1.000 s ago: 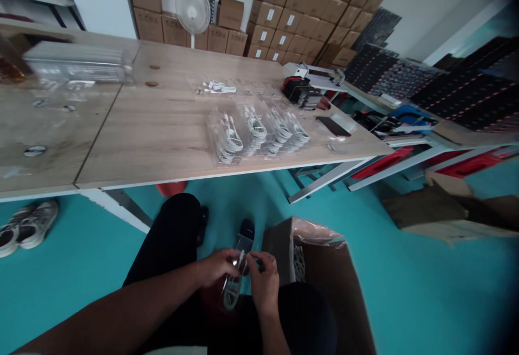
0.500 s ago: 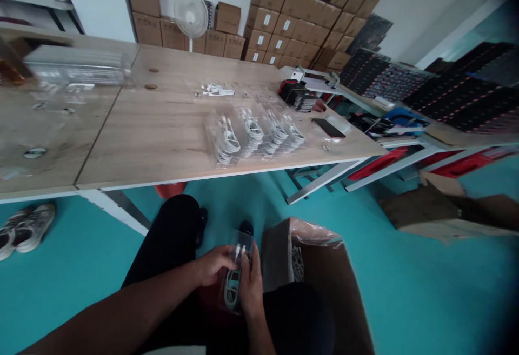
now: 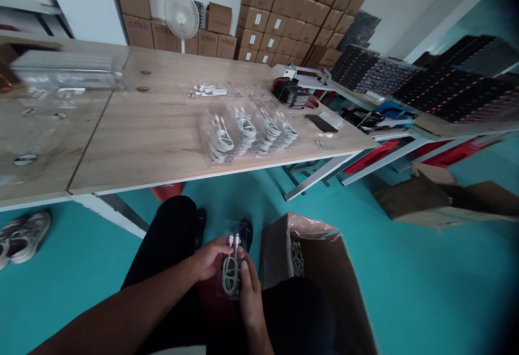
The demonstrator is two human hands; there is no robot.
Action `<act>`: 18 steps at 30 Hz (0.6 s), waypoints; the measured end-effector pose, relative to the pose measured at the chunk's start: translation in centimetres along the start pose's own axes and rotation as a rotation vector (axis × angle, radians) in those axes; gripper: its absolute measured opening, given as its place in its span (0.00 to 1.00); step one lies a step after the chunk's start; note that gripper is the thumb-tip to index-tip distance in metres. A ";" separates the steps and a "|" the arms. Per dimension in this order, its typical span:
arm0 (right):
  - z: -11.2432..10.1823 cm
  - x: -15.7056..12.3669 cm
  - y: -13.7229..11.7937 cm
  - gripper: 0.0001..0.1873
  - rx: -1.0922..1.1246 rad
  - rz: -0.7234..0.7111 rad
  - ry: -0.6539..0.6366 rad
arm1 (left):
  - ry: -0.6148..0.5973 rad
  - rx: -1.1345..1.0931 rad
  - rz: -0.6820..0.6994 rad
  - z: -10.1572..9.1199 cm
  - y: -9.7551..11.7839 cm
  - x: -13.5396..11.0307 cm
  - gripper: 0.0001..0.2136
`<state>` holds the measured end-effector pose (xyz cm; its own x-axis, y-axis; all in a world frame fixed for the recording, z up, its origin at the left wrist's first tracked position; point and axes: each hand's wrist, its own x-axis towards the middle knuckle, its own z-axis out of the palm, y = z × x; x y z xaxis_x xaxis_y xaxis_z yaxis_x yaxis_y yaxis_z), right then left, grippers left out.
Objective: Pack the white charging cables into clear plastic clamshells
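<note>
Above my lap, a coiled white charging cable [image 3: 230, 278] lies in a clear plastic tray [image 3: 223, 292], its two plugs side by side at the far end. My left hand [image 3: 210, 258] grips the tray's left edge, thumb near the plugs. On the other side, my right hand [image 3: 250, 286] holds the right edge, with its thumb along the tray. The fingers underneath are hidden. Ahead on the table, several stacks of clear trays with coiled cables [image 3: 244, 127] stand in a row. An open carton [image 3: 275, 249] by my right leg has more cables inside.
The wooden table [image 3: 162, 133] spans the view ahead. On it are a stack of empty clear trays [image 3: 67, 68], loose white cables [image 3: 211, 90], a dark phone-like slab [image 3: 321, 123] and a black bundle [image 3: 288, 91]. Another open carton [image 3: 421, 198] sits on the floor at right.
My hands have raised the tray slightly and shifted it a little to the left. My right thumb has moved down, away from the plugs. The camera view has turned slightly.
</note>
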<state>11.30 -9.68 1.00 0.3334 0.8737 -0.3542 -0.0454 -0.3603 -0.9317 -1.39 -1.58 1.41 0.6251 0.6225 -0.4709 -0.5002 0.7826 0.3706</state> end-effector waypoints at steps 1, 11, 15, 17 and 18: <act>-0.1 -0.1 0.0 0.28 0.024 0.001 -0.038 | 0.031 -0.007 0.016 0.0 0.1 0.1 0.14; 0.2 -0.9 -0.5 0.37 0.127 0.072 -0.222 | 0.099 0.060 0.117 -0.5 0.6 1.0 0.09; 0.3 -1.0 -0.2 0.38 0.119 0.069 -0.241 | 0.166 0.075 0.150 -0.3 0.9 1.0 0.14; 0.3 -1.0 0.0 0.38 0.117 0.074 -0.238 | 0.200 0.080 0.171 -0.2 0.9 0.9 0.16; 0.3 -0.9 0.1 0.38 0.119 0.073 -0.245 | 0.211 0.085 0.178 -0.1 0.9 0.9 0.17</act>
<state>10.72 -10.44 1.19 0.0882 0.9050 -0.4161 -0.1763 -0.3969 -0.9007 -1.32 -0.31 1.18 0.3890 0.7428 -0.5449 -0.5333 0.6639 0.5242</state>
